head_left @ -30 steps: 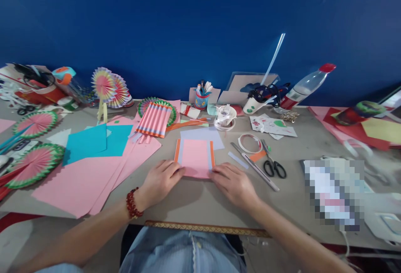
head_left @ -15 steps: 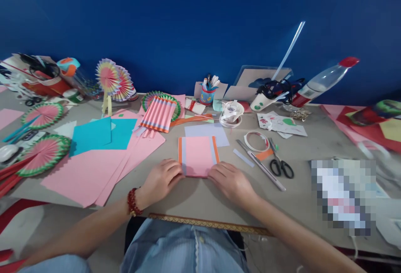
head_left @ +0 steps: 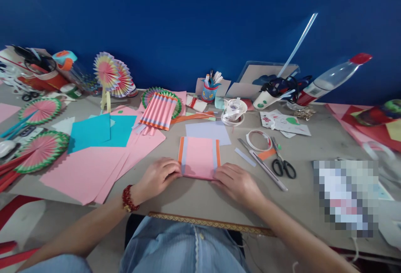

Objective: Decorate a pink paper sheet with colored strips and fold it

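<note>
A pink sheet of paper [head_left: 200, 158] with orange and lilac bands down both sides lies in front of me, its near edge folded over. My left hand [head_left: 159, 178] pinches its near left corner, the fingertips curled and the thumb low. At the near right corner, my right hand [head_left: 238, 183] has its bent fingers on the paper; the thumb is mostly hidden. Just beyond lies a plain lilac sheet [head_left: 209, 130]. A utility knife [head_left: 265, 166] and black-handled scissors [head_left: 283, 165] rest to the right, next to a roll of tape [head_left: 258, 140].
Pink sheets [head_left: 90, 173] and blue paper [head_left: 90, 133] spread out on the left, near pleated paper fans [head_left: 42, 150]. A pleated pink strip [head_left: 158, 111] lies behind. Along the blue wall stand a pen cup [head_left: 209, 92], a white cup [head_left: 265, 99] and a leaning bottle [head_left: 333, 79].
My hands have moved slightly apart along the folded near edge, toward the paper's outer corners. The view has shifted a little; the paper stays flat on the table.
</note>
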The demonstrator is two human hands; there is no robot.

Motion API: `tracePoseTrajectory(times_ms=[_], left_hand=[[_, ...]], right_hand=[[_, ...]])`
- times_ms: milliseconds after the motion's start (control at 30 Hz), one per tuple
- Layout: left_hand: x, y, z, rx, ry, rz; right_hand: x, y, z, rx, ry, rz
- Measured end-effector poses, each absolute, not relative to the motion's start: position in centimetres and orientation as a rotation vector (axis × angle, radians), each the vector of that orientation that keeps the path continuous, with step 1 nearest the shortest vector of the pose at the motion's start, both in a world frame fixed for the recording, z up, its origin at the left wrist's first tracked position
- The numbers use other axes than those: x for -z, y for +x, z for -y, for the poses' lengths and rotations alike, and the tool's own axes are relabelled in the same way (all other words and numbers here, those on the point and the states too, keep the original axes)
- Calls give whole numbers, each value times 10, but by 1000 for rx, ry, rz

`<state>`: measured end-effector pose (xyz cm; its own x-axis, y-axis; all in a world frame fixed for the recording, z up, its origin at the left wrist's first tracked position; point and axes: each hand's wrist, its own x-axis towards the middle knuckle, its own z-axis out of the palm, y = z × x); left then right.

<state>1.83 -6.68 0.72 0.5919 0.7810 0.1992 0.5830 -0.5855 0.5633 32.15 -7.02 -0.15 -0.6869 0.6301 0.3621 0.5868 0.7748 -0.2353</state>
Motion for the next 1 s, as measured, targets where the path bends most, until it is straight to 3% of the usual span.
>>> tracePoseTrajectory(times_ms=[467, 1000], left_hand=[[-10, 23, 64, -539, 2358, -1212], [-30, 27, 35, -213, 2251, -1212]], right_hand=[[0, 320, 74, -510, -1096, 2301], [-4, 308, 64, -577, -1307, 2357]])
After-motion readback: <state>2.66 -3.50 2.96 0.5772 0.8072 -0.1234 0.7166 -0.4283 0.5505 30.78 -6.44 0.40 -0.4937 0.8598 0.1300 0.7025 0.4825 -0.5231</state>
